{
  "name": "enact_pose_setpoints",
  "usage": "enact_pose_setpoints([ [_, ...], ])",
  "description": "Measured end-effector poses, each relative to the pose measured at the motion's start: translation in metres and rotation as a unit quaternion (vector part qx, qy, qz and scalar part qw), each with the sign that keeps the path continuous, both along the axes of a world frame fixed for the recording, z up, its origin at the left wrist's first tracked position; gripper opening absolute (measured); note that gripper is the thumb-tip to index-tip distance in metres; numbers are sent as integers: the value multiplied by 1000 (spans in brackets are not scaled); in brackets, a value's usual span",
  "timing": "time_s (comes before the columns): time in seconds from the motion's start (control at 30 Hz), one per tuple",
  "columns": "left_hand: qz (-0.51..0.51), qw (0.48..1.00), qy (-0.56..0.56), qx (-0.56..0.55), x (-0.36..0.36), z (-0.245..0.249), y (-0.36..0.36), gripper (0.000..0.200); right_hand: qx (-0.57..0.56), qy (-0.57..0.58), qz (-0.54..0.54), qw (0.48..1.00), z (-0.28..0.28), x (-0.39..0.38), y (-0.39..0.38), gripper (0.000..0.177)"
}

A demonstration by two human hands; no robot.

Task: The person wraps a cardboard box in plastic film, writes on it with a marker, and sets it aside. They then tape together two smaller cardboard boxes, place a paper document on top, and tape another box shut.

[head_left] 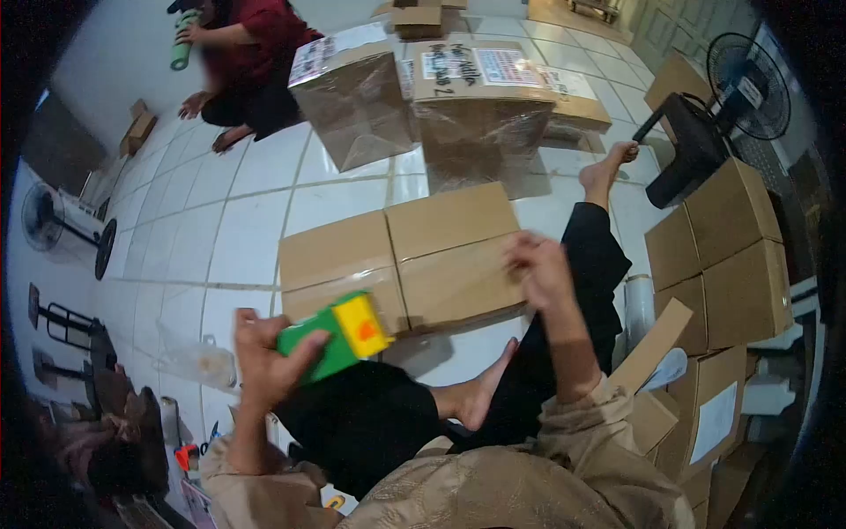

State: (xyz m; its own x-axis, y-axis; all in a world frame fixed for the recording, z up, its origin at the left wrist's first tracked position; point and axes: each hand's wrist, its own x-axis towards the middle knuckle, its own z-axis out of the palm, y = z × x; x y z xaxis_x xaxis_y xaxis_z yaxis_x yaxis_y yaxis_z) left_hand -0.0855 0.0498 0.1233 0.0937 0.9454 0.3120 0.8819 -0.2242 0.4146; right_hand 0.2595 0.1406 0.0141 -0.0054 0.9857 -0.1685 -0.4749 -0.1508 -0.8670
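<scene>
My left hand (269,353) is wrapped round a flat green box with a yellow end (328,340), held over my lap at the near left edge of a flat cardboard carton (401,256). The carton lies on the tiled floor between my legs, with a seam across its middle and clear tape along it. Over the carton's right end is my right hand (536,267), somewhat blurred, its fingers curled together. Whether anything small is between those fingers cannot be made out.
Wrapped cartons (480,123) with labels stand ahead. Another person (251,62) sits at the upper left holding a green bottle (181,42). More cartons (731,256) and a fan on a black stool (683,145) are at right. A plastic bag (207,363) lies left.
</scene>
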Motion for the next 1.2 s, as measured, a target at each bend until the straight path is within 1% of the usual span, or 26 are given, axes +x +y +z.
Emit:
enact_pose_setpoints([
  [0.03,4,999,19,-28,-9,15,10,42,28,-79,-83,993,-16,29,16,9],
  [0.07,-1,999,37,-6,-10,20,19,41,19,-145,-151,978,-15,44,26,8],
  [0.1,-6,998,56,17,-9,24,30,41,19,-143,-158,977,-19,52,35,8],
  [0.17,-20,998,60,7,9,32,55,43,-9,-12,-158,987,-35,63,52,10],
  [0.2,-43,996,73,-13,22,35,67,45,-9,-9,-160,987,-44,69,57,10],
  [0.27,-85,990,99,-46,49,36,91,50,-51,-86,-233,967,-64,81,65,15],
  [0.3,-105,987,110,-59,61,33,102,53,-53,-84,-234,967,-75,85,68,15],
  [0.37,-109,985,100,-89,83,27,121,54,-91,-117,-290,945,-101,98,71,13],
  [0.43,-117,982,92,-121,93,17,133,56,-110,-142,-295,939,-139,100,78,18],
  [0.5,-115,979,91,-139,93,3,145,57,-144,-197,-219,945,-178,94,78,20],
  [0.57,-99,978,74,-170,83,-12,150,57,-139,-272,-146,941,-201,69,71,24],
  [0.63,-76,974,57,-203,76,-19,149,58,-93,-365,-118,919,-226,65,71,26],
  [0.67,-78,973,73,-202,75,-21,146,59,-27,-422,-99,901,-229,67,68,28],
  [0.73,-76,973,85,-203,71,-25,143,60,-78,-437,35,896,-226,74,65,40],
  [0.77,-83,970,80,-216,69,-27,144,56,-74,-441,40,894,-213,78,63,40],
  [0.83,-80,967,70,-230,64,-32,146,53,-93,-446,-49,889,-188,81,59,52],
  [0.9,-139,973,79,-169,58,-40,145,55,-3,-304,-126,944,-102,61,53,52],
  [0.93,-136,973,76,-170,57,-41,144,57,85,-446,-63,889,-66,50,49,52],
  [0.97,-120,974,72,-177,55,-43,144,57,177,-570,2,802,-43,37,48,52],
  [1.0,-136,970,70,-188,52,-45,145,59,159,-647,87,741,-36,20,44,51],
  [1.03,-152,966,67,-198,45,-47,146,61,170,-645,103,738,-37,12,42,51],
  [1.07,-166,966,95,-174,32,-52,148,61,135,-690,117,701,-39,5,41,52],
  [1.1,-145,969,92,-176,14,-52,150,61,103,-732,129,661,-43,0,44,52],
  [1.13,-123,973,74,-181,-8,-50,149,61,92,-745,134,647,-49,0,47,52],
  [1.17,-106,975,58,-187,-31,-48,144,61,95,-771,130,616,-45,-5,46,52],
  [1.2,-116,975,126,-143,-59,-45,139,62,92,-771,126,617,-43,-8,47,53],
])
